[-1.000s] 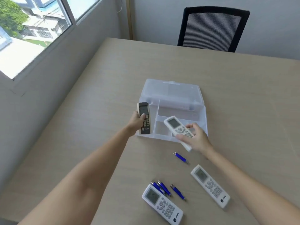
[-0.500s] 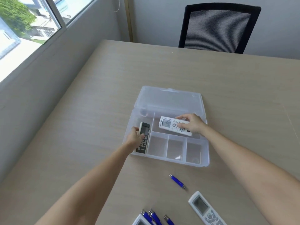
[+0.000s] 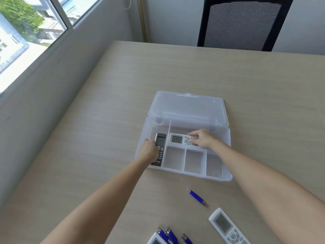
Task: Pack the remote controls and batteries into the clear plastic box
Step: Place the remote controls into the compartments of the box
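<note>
1. The table (image 3: pixel 175 71) runs bare from the clear plastic box (image 3: pixel 226 178) to its far edge, where a black chair (image 3: pixel 244 23) stands; its left edge lies along the wall under the window (image 3: pixel 26 32).
2. The box sits mid-table with its lid (image 3: pixel 188 106) folded flat behind it. Three small front compartments (image 3: pixel 193 161) lie open and unfilled.
3. The left hand (image 3: pixel 149 151) is wrapped around the dark remote (image 3: pixel 160 140), fingers closed along its side, holding it lengthwise in the box's left compartment. Whether it rests on the floor of the box cannot be told.
4. The right hand (image 3: pixel 202 139) lies fingers-down over the button end of a white remote (image 3: pixel 177 139), which is set crosswise in the long rear compartment, just beside the dark one.
5. Between the box and the person, a lone blue battery (image 3: pixel 196 197) lies on open tabletop.
6. A second white remote (image 3: pixel 226 226) lies near the right forearm.
7. At the bottom edge, three more blue batteries (image 3: pixel 168 235) cluster against a third white remote (image 3: pixel 155 241), mostly cut off.
</note>
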### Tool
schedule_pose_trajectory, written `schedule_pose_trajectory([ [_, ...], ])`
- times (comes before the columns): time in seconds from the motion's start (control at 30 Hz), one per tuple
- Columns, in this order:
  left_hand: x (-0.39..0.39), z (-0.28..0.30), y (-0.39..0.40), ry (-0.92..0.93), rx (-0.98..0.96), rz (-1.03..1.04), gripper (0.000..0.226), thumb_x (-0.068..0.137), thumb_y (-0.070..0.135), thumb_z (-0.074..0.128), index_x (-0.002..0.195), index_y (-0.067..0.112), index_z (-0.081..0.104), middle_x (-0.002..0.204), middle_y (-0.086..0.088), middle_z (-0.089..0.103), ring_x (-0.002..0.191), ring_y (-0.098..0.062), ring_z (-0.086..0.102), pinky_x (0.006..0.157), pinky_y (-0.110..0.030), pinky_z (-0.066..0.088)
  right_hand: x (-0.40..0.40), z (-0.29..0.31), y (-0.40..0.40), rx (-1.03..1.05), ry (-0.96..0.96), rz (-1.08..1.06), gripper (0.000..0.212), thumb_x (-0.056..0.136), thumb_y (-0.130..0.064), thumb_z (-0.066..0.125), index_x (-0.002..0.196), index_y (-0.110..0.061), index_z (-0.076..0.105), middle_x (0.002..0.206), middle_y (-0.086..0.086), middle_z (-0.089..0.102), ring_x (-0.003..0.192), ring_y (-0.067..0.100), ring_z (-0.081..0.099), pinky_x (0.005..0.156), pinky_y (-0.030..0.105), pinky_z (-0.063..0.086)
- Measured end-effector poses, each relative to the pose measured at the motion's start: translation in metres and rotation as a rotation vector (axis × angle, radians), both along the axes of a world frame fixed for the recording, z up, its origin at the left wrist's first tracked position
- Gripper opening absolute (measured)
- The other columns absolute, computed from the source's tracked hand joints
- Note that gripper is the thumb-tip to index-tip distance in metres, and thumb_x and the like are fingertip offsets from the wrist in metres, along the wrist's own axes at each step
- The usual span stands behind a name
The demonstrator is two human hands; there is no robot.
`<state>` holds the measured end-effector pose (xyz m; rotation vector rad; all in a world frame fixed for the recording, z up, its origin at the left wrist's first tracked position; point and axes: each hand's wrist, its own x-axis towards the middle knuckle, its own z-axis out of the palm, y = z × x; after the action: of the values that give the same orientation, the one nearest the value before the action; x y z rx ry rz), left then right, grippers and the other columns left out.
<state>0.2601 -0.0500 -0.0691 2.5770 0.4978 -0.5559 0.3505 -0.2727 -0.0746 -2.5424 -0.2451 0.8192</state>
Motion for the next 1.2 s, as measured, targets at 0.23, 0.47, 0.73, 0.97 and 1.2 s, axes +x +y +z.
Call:
schedule_pose_trajectory([
  [0.23,-0.043,0.040,0.008,-0.298,-0.027,-0.252,0.032,0.093,0.014,0.051,0.124,0.004,0.054,0.123,-0.017,0.053,0.114,-0.034,0.051,0.096,-0.045,0.047,-0.049,0.066,-0.006,0.128,-0.197,-0.034,0.049,0.095,-0.026,0.050,0.142,-0.016,0.043,0.133,0.020,0.049,0.127,0.034,0.047,0.106,0.036,0.034],
  [0.47,-0.167,0.046,0.003,-0.175,-0.071,-0.776,0.020,0.092,0.026,0.059,0.108,0.017,0.065,0.116,-0.003,0.061,0.109,-0.022,0.057,0.093,-0.038,0.049,-0.223,0.060,-0.096,0.140,-0.441,-0.151,0.017,0.087,-0.017,0.062,0.101,-0.011,0.070,0.083,0.001,0.060,0.072,0.017,0.057,0.073,0.030,0.047],
  [0.73,-0.256,0.012,-0.015,-0.044,-0.016,-1.104,0.046,0.077,0.042,0.068,0.117,0.022,0.058,0.124,0.001,0.057,0.108,-0.021,0.054,0.089,-0.037,0.051,-0.317,0.003,-0.141,-0.302,-0.013,-0.150,0.087,0.062,-0.054,0.076,0.136,-0.020,0.044,0.122,0.010,0.049,0.117,0.034,0.046,0.099,0.040,0.042],
  [0.97,-0.271,-0.002,-0.029,-0.100,0.204,-1.121,0.077,0.072,0.055,0.069,0.135,0.019,0.042,0.143,-0.005,0.042,0.120,-0.024,0.049,0.093,-0.036,0.046,-0.321,0.006,-0.128,-0.194,-0.030,-0.246,0.060,0.063,-0.035,0.077,0.112,-0.011,0.053,0.104,0.006,0.045,0.104,0.030,0.053,0.084,0.031,0.041],
  [1.2,-0.264,0.009,-0.020,-0.085,0.007,-1.079,0.067,0.073,0.045,0.067,0.127,0.012,0.044,0.123,-0.005,0.053,0.111,-0.023,0.049,0.090,-0.037,0.049,-0.285,0.074,-0.118,0.326,0.089,-0.470,0.051,0.062,-0.025,0.087,0.099,-0.018,0.053,0.086,-0.002,0.072,0.068,0.017,0.066,0.056,0.029,0.050],
])
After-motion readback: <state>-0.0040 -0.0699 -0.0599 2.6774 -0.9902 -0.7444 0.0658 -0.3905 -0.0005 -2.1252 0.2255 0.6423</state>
